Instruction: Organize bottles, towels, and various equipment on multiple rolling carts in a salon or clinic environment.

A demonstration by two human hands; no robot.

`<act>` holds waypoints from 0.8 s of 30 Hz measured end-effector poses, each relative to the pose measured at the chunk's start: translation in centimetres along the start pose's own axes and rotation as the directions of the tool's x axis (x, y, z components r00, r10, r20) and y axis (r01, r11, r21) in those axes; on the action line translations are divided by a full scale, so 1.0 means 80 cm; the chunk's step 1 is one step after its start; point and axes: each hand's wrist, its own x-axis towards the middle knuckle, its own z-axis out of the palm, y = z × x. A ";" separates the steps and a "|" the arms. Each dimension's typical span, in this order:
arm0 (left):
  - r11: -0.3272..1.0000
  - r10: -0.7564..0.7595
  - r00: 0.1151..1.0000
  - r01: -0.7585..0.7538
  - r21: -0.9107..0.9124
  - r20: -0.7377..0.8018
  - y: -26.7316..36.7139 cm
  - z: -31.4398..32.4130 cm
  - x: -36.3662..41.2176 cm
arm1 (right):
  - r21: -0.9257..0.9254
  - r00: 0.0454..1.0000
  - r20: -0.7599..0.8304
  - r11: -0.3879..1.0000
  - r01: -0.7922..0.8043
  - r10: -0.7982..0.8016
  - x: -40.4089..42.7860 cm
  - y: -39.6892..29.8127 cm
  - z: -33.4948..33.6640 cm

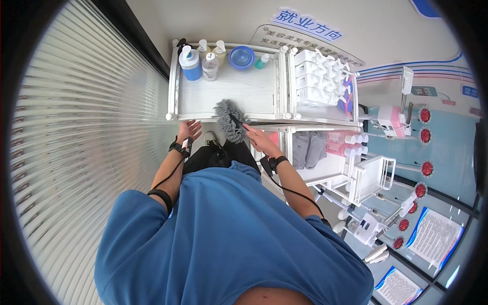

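Note:
My right hand (262,141) grips the dark handle of a grey fluffy duster (230,121). The duster's head overlaps the front edge of a white wood-grain shelf (228,93) with white rails. Just in front of that shelf's left corner, my left hand (189,130) is held palm up with its fingers apart and nothing in it. Along the back of the shelf stand a blue-and-white pump bottle (190,64), a clear bottle (210,67), two pale pump bottles (220,53), a blue-rimmed bowl (242,58) and a small green bottle (261,61).
White tissue packs (316,80) are stacked on the adjoining shelf. Below, another white shelf unit holds grey towels (308,149) and several pink bottles (343,143). A ribbed translucent panel (95,133) rises at the left. White-and-pink equipment (394,118) stands at the right.

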 end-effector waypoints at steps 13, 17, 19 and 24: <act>0.997 0.004 1.000 -0.006 0.083 0.022 0.001 0.023 -0.011 | -0.125 0.949 -0.216 0.971 0.205 -0.228 0.014 0.029 -0.012; 0.994 0.021 0.999 -0.025 0.106 0.037 -0.004 0.016 -0.002 | -0.371 0.658 -0.641 0.910 0.185 -0.395 0.021 0.029 -0.003; 0.988 0.008 0.997 -0.019 0.155 0.071 -0.005 0.019 -0.001 | -0.347 0.666 -0.688 0.937 0.047 -0.289 0.027 0.046 -0.008; 0.983 -0.015 0.999 0.006 0.181 0.049 -0.008 0.010 0.006 | -0.231 0.832 -0.330 0.893 0.386 -0.445 0.019 0.044 -0.010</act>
